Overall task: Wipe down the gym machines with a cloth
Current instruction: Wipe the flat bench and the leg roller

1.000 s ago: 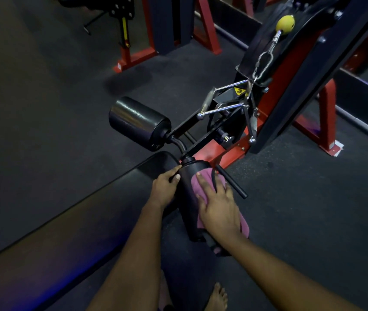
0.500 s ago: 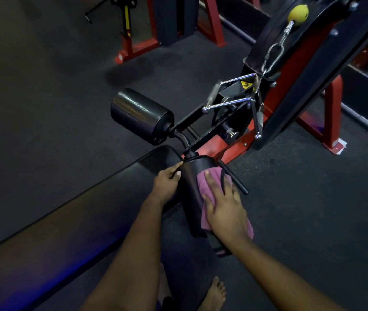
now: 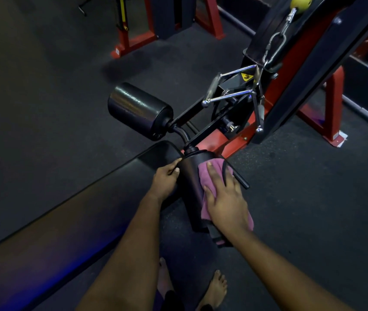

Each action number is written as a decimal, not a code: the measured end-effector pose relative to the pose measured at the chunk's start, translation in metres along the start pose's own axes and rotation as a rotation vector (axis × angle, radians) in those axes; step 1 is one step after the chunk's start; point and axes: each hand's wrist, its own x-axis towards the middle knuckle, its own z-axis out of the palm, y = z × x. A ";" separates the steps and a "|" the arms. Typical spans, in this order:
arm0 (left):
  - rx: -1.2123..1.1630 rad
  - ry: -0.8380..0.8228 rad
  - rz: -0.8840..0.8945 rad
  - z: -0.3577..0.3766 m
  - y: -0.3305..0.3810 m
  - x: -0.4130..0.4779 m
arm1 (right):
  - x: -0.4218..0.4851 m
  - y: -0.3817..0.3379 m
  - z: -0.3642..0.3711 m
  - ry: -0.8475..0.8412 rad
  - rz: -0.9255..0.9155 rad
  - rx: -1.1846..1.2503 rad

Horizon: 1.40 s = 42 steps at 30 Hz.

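Observation:
A black roller pad (image 3: 190,189) on a red and black gym machine (image 3: 295,70) stands just in front of me. My right hand (image 3: 225,198) lies flat on a pink cloth (image 3: 207,173), pressing it against the pad's right side. My left hand (image 3: 166,179) grips the pad's left edge near its top. A second black roller pad (image 3: 138,110) sticks out to the upper left. The cloth's lower end hangs out below my right wrist.
A long black bench pad (image 3: 62,221) runs from the machine to the lower left. A chrome V-handle (image 3: 234,95) hangs on a carabiner below a yellow ball (image 3: 300,4). Another red-framed machine (image 3: 167,23) stands at the back. My bare feet (image 3: 214,288) are on the dark floor.
My right hand and the cloth have slid a little up and down the pad's side. My left hand keeps its grip on the pad.

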 end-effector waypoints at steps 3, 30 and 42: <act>-0.005 -0.010 0.000 0.000 0.000 0.000 | 0.029 -0.007 0.007 0.021 0.073 -0.050; 0.249 0.153 0.109 0.027 0.035 -0.021 | 0.031 0.008 0.001 0.031 -0.032 0.055; 0.186 0.127 0.128 0.025 0.023 -0.015 | 0.093 0.020 0.001 -0.047 0.092 0.265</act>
